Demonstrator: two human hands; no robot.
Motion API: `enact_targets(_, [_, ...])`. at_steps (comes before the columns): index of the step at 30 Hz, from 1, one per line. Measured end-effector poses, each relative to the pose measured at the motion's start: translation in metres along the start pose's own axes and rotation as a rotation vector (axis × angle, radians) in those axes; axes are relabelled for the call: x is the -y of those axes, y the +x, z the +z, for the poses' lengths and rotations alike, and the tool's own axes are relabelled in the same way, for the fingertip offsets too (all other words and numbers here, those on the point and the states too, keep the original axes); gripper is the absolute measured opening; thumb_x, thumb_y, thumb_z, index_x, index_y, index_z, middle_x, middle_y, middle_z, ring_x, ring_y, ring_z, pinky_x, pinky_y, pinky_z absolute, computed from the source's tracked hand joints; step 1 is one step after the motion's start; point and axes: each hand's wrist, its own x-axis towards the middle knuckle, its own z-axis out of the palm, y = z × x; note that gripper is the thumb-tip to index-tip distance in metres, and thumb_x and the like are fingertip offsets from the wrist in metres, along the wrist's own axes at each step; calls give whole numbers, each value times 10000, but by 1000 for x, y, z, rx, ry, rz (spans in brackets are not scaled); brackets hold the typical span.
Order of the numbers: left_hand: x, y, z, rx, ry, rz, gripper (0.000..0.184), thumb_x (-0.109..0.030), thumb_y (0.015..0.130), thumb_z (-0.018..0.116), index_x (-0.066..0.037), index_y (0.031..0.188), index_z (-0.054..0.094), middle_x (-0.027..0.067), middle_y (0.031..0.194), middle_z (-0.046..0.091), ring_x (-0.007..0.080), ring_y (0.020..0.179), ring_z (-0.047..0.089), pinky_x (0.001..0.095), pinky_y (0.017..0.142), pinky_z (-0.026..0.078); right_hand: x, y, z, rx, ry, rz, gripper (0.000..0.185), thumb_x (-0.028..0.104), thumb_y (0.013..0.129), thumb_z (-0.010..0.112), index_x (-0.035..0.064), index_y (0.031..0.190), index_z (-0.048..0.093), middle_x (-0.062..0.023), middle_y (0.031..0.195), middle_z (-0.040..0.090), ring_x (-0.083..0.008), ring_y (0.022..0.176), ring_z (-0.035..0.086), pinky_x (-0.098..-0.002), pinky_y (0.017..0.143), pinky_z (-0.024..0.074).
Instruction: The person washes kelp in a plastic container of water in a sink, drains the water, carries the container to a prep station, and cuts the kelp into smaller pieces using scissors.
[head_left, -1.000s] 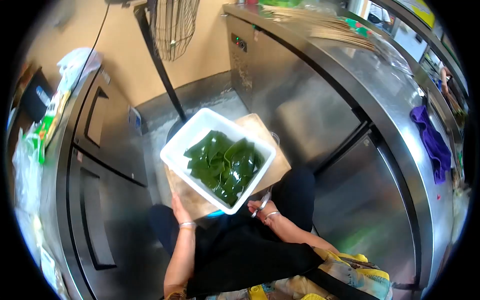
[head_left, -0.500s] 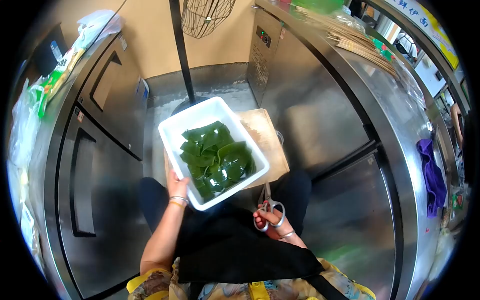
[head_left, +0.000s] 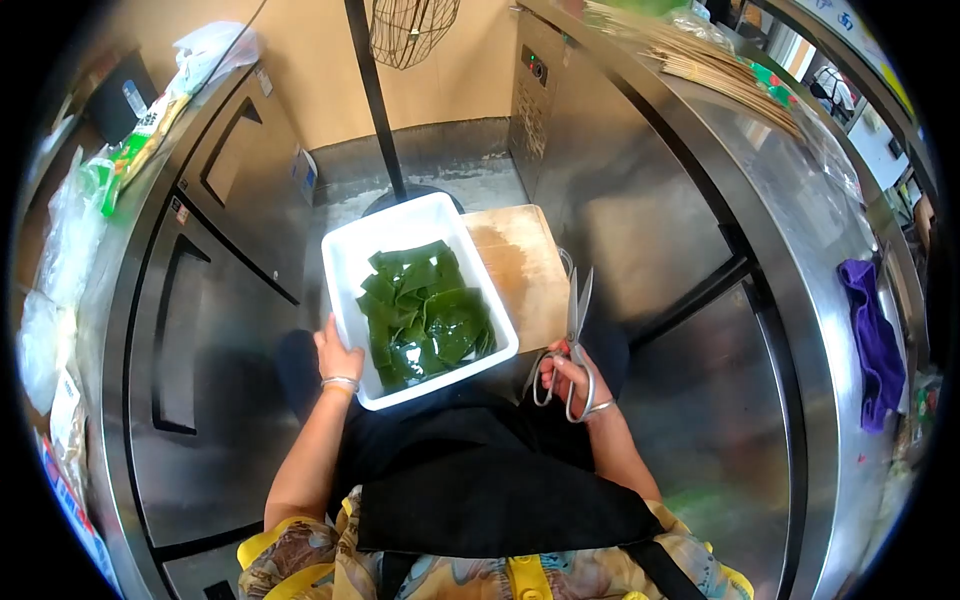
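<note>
My left hand [head_left: 338,352] is closed on the left side of a white plastic tub [head_left: 402,222], with the thumb over the rim. Flat, glossy dark-green pieces that look like kelp [head_left: 425,310] lie piled inside it. The tub is turned at a slant and overlaps the left part of a wooden board [head_left: 525,270]. Right of the tub, my right hand [head_left: 570,372] holds a pair of metal scissors [head_left: 577,318] by the handles. Their blades point away from me and stand slightly apart, touching no kelp.
Steel cabinets [head_left: 235,300] rise on the left and right. A bundle of thin wooden sticks [head_left: 720,75] and a purple cloth [head_left: 868,340] lie on the right counter. Beyond the tub stands a fan pole [head_left: 375,100]. Plastic bags [head_left: 75,240] lie on the left counter.
My right hand has moved outward and up with the scissors, whose blades have spread a little. The tub has shifted slightly left relative to the board, uncovering more of it.
</note>
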Motion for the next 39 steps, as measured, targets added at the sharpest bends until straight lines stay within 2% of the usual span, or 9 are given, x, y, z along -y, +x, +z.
enact_targets(2, [-46,-19,-17,-186,281,412,680,19,648,574,-119,1299,435,186,1123,500,364,1052,475,427,929,399,0,4,-14,72,188,58,270,189,886,575,63,1105,480,-90,820,580,-179,706,552,-300,656,462])
enact_targets(5, [-76,-22,-2,184,301,960,477,19,617,575,-121,1071,619,130,1116,517,326,1056,480,417,925,399,-1,12,-31,182,356,19,254,196,900,562,77,1113,490,-104,856,601,-198,748,583,-319,685,484])
enact_targets(7, [-82,-30,15,451,441,1060,423,-88,683,678,-190,1092,642,68,1253,494,298,1235,397,408,1034,333,-2,18,-29,197,398,-25,256,192,900,564,80,1117,488,-108,869,608,-206,776,597,-327,706,496])
enact_targets(12, [-95,-6,45,802,744,1154,621,-237,741,695,-326,1313,470,-4,1482,275,313,1393,140,548,1114,125,-25,39,-14,-205,-42,-17,457,218,826,671,85,1160,388,-112,929,583,-183,817,602,-318,726,517])
enact_targets(18, [-101,7,60,831,788,1140,701,-309,693,724,-369,1327,431,27,1528,110,327,1401,90,682,1041,74,-71,71,23,-335,-485,-17,438,262,771,732,39,1033,461,-40,853,533,-125,713,514,-264,591,447])
enact_targets(29, [-76,127,63,531,941,945,643,-215,718,701,-351,1303,471,-3,1502,221,278,1389,159,627,1071,98,-62,69,38,-362,-456,-136,320,112,828,644,66,1093,471,0,777,541,-71,565,478,-219,476,407])
enact_targets(34, [-91,81,85,164,711,1066,320,-192,764,592,-206,1079,645,99,1348,438,320,1311,298,599,1050,179,-64,69,36,-326,-472,-139,311,101,836,625,66,1104,473,14,747,524,-61,563,466,-205,477,391])
enact_targets(37, [-93,19,110,740,133,1185,235,-214,699,669,-167,929,658,107,1133,490,280,1065,508,430,893,428,-66,70,33,-308,-530,-171,297,109,842,624,63,1093,473,17,742,513,-57,575,461,-203,486,390])
enact_targets(39, [-89,10,118,808,240,1288,237,-210,734,637,-189,970,645,112,1140,474,263,1124,468,540,934,361,-68,71,29,-311,-554,-217,258,123,854,631,58,1064,496,18,757,517,-61,602,470,-206,509,400])
